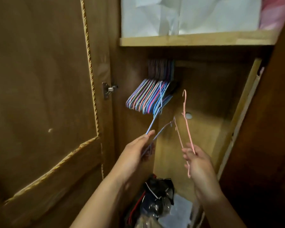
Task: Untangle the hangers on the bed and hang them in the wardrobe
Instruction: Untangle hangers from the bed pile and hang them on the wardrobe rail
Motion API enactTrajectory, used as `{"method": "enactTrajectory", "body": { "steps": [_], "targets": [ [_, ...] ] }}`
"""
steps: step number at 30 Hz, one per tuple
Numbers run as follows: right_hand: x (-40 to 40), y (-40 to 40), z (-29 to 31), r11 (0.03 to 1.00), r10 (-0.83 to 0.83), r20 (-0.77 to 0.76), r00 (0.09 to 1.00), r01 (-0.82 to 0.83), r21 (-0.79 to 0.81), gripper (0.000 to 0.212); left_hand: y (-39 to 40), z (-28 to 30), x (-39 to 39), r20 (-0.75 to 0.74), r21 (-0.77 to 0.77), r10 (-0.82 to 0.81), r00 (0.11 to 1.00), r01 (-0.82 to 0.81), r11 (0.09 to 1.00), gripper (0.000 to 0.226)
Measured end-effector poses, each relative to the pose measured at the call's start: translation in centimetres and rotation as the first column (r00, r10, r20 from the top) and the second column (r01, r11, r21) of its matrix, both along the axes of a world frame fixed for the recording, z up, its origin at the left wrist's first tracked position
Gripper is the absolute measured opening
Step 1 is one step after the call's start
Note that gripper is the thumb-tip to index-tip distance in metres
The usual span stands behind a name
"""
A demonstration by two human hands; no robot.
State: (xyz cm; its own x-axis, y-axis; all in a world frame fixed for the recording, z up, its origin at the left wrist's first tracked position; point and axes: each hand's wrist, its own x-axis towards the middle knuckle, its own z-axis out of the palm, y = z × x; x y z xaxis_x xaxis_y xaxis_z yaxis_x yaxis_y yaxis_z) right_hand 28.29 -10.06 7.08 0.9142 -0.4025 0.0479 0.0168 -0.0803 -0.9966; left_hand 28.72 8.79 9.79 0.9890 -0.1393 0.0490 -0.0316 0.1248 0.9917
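Wooden shelf (196, 40) spans the wardrobe's upper section; pale fabric or bagged items (187, 15) rest directly on it, with pink striped cloth (275, 12) at the right end. Wardrobe floor (179, 209) bears dark bagged clutter (156, 199).

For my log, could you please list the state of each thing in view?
Left hand: grips blue hanger.
Right hand: grips pink hanger, hook up.
Hung hangers: bunched on the rail.
Door: open.
Bags: on wardrobe floor.
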Motion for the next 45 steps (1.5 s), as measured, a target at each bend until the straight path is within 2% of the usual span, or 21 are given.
{"method": "enactTrajectory", "body": {
  "steps": [6, 9, 13, 18, 21, 27, 32, 35, 39, 45],
  "targets": [
    [5.4, 1.9, 2.5, 0.981, -0.191, 0.054, 0.98, 0.192, -0.017, 0.028, 0.6, 3.7, 8.8, 0.147, 0.117, -0.143, 0.979, 0.126, 0.985, 0.034],
    [7.3, 1.7, 3.9, 0.959, -0.28, 0.08, 0.957, 0.282, -0.014, 0.029, -1.3, 5.9, 12.3, 0.26, 0.251, -0.216, 0.941, 0.15, 0.956, 0.039],
    [8.2, 1.4, 5.1, 0.938, -0.333, 0.134, 0.933, 0.343, -0.053, 0.026, -4.1, 7.5, 15.8, 0.335, 0.247, -0.219, 0.916, 0.139, 0.959, 0.041],
    [8.8, 1.4, 5.8, 0.932, -0.345, 0.122, 0.931, 0.355, -0.07, 0.02, -5.9, 8.4, 20.4, 0.264, 0.208, -0.187, 0.946, 0.134, 0.969, 0.042],
    [9.1, 1.2, 6.0, 0.93, -0.351, 0.122, 0.928, 0.361, -0.074, 0.02, -5.9, 7.9, 22.2, 0.206, 0.252, -0.182, 0.961, 0.128, 0.959, 0.042],
    [9.3, 1.2, 5.9, 0.936, -0.336, 0.123, 0.934, 0.346, -0.067, 0.019, -5.8, 6.0, 20.8, 0.085, 0.266, -0.196, 0.977, 0.167, 0.949, 0.04],
    [9.8, 1.3, 5.6, 0.948, -0.307, 0.13, 0.943, 0.315, -0.045, 0.02, -5.5, 5.6, 21.1, 0.04, 0.297, -0.162, 0.986, 0.143, 0.944, 0.04],
    [10.2, 1.2, 5.0, 0.955, -0.285, 0.125, 0.95, 0.293, -0.05, 0.02, -4.5, 5.4, 20.8, 0.006, 0.44, -0.187, 0.982, 0.165, 0.883, 0.046],
    [9.8, 1.2, 4.1, 0.949, -0.3, 0.106, 0.948, 0.308, -0.072, 0.021, -2.0, 5.3, 19.5, 0.021, 0.633, -0.255, 0.967, 0.185, 0.752, 0.06],
    [11.8, 2.1, 8.1, 0.92, -0.285, 0.277, 0.918, 0.343, -0.191, 0.02, 1.8, 7.7, 19.7, 0.155, 0.778, -0.202, 0.967, 0.006, 0.628, 0.058]
  ]
}}
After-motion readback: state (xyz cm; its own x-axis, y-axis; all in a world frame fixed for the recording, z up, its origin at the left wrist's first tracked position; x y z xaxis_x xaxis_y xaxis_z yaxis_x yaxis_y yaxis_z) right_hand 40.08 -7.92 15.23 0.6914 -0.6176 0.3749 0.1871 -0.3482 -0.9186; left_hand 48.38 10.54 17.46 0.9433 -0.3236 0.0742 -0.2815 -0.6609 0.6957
